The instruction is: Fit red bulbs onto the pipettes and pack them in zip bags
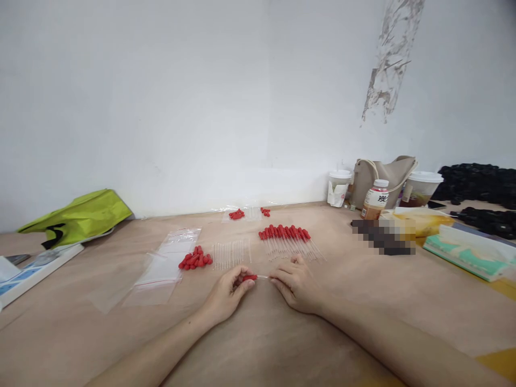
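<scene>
My left hand (226, 294) pinches a red rubber bulb (250, 278) between thumb and fingers. A thin clear dropper tube (262, 277) runs from the bulb's mouth to my right hand (297, 286), whose fingertips close on its other end. How deep the tube sits in the bulb is hard to see. Left of my hands lies a pile of loose red bulbs (195, 259), beside a row of bare clear tubes (231, 255). Just beyond my right hand, several droppers (288, 239) lie side by side, red bulbs pointing away from me.
Flat zip bags (165, 266) lie to the left, near a green bag (88, 212) and a power strip (40, 271). Against the wall is a bag of red bulbs and tubes (253, 214). A drink bottle (374, 200), cups and a tissue pack (470, 252) stand right.
</scene>
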Tool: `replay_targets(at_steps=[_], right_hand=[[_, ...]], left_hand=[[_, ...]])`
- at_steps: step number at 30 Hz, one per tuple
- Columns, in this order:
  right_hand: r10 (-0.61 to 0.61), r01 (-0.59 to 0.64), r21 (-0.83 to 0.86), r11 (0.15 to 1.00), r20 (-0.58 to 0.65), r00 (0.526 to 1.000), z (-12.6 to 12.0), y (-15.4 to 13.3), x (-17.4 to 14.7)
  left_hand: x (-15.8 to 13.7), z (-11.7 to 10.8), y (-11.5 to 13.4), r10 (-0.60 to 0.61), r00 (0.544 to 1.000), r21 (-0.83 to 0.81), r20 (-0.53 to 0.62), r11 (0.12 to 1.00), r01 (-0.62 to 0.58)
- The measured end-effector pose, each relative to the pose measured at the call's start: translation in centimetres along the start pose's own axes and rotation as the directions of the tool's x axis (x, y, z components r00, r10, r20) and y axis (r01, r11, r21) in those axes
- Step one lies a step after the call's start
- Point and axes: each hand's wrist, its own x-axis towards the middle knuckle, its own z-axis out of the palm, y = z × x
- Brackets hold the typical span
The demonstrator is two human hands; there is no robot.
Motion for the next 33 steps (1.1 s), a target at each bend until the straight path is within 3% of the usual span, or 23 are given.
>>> replay_targets(at_steps=[8,16,23,33], right_hand=[[-0.053,0.051,0.055,0.997,0.033,0.998,0.2,0.5,0.1],[-0.097,0.097,-0.061,0.993,0.016,0.995,-0.1,0.1,0.1],[0.063,-0.065,0.037,0.997,0.064,0.996,0.3,-1.5,0.1],[0.154,-0.165,0.074,0.984,0.137,0.979,0.8,-1.5,0.4]], left_hand=[[-0.1,0.0,0.5,0.113,0.994,0.076,0.003,0.991,-0.113],[-0.7,0.1,0.8,0.170,0.985,0.223,0.034,0.959,-0.173],[-0.8,0.2,0.4,0.307,0.949,0.271,0.077,0.909,-0.316],[-0.4,0.1,0.1,0.310,0.944,0.316,0.112,0.890,-0.329]])
